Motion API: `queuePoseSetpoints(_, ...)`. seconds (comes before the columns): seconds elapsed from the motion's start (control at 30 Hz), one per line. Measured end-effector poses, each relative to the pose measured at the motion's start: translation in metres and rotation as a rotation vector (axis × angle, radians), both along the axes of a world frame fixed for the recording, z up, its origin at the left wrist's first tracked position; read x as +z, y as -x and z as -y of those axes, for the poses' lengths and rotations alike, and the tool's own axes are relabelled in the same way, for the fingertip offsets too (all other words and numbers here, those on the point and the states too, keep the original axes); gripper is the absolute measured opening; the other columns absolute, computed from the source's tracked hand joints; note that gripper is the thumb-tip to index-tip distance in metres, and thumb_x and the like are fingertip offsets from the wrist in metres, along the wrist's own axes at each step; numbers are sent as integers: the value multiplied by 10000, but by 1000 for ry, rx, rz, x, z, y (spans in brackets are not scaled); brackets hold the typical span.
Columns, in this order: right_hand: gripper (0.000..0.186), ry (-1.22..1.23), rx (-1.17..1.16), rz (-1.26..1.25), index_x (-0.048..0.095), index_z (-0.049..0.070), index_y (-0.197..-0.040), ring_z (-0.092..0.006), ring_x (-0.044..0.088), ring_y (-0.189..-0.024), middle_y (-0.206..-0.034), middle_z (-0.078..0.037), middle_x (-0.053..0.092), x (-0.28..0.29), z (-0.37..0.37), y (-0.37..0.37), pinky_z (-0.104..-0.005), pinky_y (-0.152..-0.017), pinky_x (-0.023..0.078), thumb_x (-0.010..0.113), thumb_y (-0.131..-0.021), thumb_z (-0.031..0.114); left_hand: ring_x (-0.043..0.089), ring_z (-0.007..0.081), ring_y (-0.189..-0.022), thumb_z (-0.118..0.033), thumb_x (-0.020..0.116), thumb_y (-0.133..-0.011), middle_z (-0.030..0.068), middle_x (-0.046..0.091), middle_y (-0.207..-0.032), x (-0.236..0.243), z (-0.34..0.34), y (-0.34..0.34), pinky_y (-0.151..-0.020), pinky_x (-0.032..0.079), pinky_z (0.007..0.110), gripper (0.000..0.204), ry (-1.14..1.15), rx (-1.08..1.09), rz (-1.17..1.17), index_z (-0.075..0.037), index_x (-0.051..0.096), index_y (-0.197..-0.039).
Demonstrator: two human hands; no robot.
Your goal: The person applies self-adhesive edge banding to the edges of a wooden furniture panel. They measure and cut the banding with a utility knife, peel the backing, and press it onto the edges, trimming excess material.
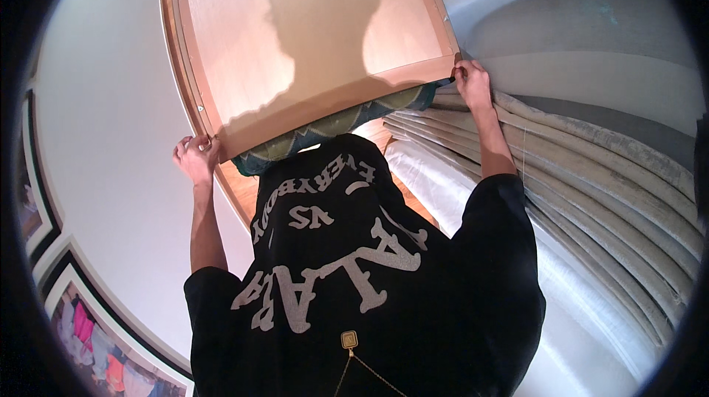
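A large flat picture frame (325, 98) shows its pale wooden back, with a darker border strip and small metal fittings on its sides. At its near left corner is my left hand (196, 161), thumb and fingers pinched on the edge. My right hand (474, 85) grips the near right corner, with the fingers curled over it. Beneath the frame's near edge, a green and teal patterned cloth surface (325, 131) sticks out. What supports the frame farther in is hidden.
Grey pleated curtains (583, 183) hang close on the right, with sheer white fabric (436, 175) beside them. Along the left runs a white wall (111, 101) bearing a framed photo (96, 345). Wooden floor (244, 189) shows below. A head-and-shoulders shadow falls across the frame's back.
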State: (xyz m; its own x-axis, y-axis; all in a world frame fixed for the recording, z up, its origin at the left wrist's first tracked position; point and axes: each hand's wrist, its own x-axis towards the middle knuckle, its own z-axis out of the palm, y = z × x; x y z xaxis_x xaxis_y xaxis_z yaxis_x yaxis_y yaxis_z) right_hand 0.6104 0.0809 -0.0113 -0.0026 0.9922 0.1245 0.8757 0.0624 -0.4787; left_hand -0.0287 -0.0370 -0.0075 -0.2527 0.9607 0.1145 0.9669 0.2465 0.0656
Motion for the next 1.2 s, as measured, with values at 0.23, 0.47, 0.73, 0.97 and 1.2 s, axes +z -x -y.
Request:
queuePoseSetpoints(0.23,120,112,-32,90,663,104,-957,-455,656,-782,-811,-240,674,16,9,32,-527,-691,531,614,-884,186,579,230,-1116,-367,725,-709,9,712,-877,-2,-4,-1,-1043,323,466,241,76,74,102,-138,736,-783)
queuePoseSetpoints(0.47,151,25,43,93,632,122,-928,-428,654,-644,-673,-205,647,11,42,136,-542,-611,527,579,-889,258,599,301,-1065,-281,769,-730,53,719,-845,-18,1,7,-961,434,434,222,-56,22,326,-79,735,-816)
queuePoseSetpoints(0.73,170,188,138,-5,606,78,-950,-399,649,-632,-650,-199,634,15,87,295,-516,-571,507,635,-856,216,607,324,-1022,-271,833,-723,164,675,-960,-26,11,22,-890,494,411,281,-117,-21,509,-51,766,-884)
queuePoseSetpoints(0.97,218,359,205,-50,562,33,-981,-398,641,-600,-643,-196,629,31,119,409,-498,-537,504,623,-843,191,579,321,-1047,-227,795,-765,153,684,-1047,-23,16,27,-918,469,414,271,-3,-32,816,-78,767,-990)
queuePoseSetpoints(1.2,281,413,269,-105,554,15,-1029,-398,640,-591,-636,-193,626,33,140,489,-490,-524,510,640,-833,198,527,313,-1098,-171,768,-766,48,720,-1077,-12,7,47,-985,418,412,327,96,-285,932,-88,742,-1081)
